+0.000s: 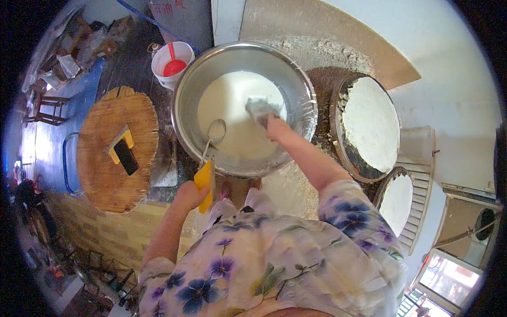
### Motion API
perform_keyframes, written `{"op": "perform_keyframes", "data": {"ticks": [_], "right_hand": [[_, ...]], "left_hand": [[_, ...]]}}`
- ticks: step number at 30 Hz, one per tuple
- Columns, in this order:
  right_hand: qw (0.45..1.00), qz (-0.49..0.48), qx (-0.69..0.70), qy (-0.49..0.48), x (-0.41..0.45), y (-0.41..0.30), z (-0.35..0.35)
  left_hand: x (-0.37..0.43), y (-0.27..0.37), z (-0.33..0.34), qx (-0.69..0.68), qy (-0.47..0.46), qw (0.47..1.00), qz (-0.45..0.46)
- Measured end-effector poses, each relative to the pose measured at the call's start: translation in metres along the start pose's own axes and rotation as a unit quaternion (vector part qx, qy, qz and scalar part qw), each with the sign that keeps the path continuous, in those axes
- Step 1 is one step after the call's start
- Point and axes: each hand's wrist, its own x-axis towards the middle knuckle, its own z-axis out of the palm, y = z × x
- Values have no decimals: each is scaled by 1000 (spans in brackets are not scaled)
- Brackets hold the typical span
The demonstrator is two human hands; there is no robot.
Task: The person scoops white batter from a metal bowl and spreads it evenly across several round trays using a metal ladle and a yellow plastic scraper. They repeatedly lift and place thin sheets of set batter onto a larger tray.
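A large stainless steel basin (pixel 184 130) holds a pale, milky liquid (pixel 237 95). Over the liquid, my right hand (pixel 277 126) grips a blurred, scoop-like utensil (pixel 261 109) whose exact kind I cannot tell. By the near left rim, my left hand (pixel 193 195) holds a yellow scraper (pixel 203 186) and a metal ladle (pixel 217 131), whose round bowl is over the liquid. Two round griddles with dark edges stand on the right; a white layer covers the larger griddle (pixel 370 123) and the smaller griddle (pixel 397 204).
A round slatted board (pixel 115 178) on the left bears another yellow scraper (pixel 115 146) and a black phone-like object (pixel 126 158). Behind the basin's left rim stands a white bucket (pixel 158 65) with a red ladle (pixel 174 67). A curved brown panel (pixel 380 59) rises behind the griddles.
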Motion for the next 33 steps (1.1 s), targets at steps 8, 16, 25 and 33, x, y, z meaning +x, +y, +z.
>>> {"op": "perform_keyframes", "data": {"ticks": [8, 16, 25, 33], "right_hand": [[967, -138, -4, -215, -53, -16, -17], [970, -151, -149, -118, -66, -22, -4], [984, 72, 110, -119, -72, 34, -18], [967, 89, 235, -40, -102, 41, 3]], "left_hand": [[-5, -4, -19, -34, -24, 999, 4], [5, 4, -42, 80, -75, 993, 53], [37, 30, -35, -26, -209, 965, 156], [110, 51, 91, -368, -289, 870, 156]]}}
